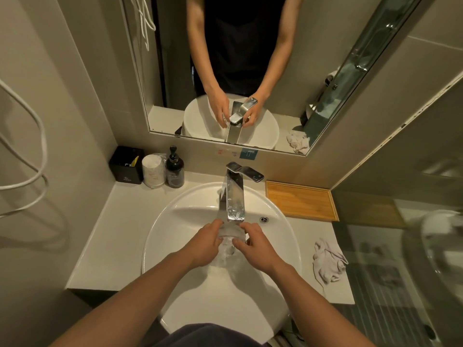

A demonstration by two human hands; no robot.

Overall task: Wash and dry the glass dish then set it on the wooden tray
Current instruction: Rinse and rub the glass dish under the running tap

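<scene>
A small clear glass dish (231,234) is held over the white basin (175,221), right under the spout of the chrome tap (235,196). Water runs from the spout onto the dish and spills down below it. My left hand (204,242) grips the dish from the left and my right hand (254,244) grips it from the right, fingers wrapped on its rim. The wooden tray (302,202) lies flat on the counter to the right of the tap, with nothing on it. A crumpled white cloth (328,262) lies on the counter right of the basin.
At the back left of the counter stand a black box (126,165), a wrapped stack of white cups (153,171) and a dark pump bottle (175,171). A mirror (325,46) hangs above the tap. A glass shower screen (406,259) borders the counter on the right.
</scene>
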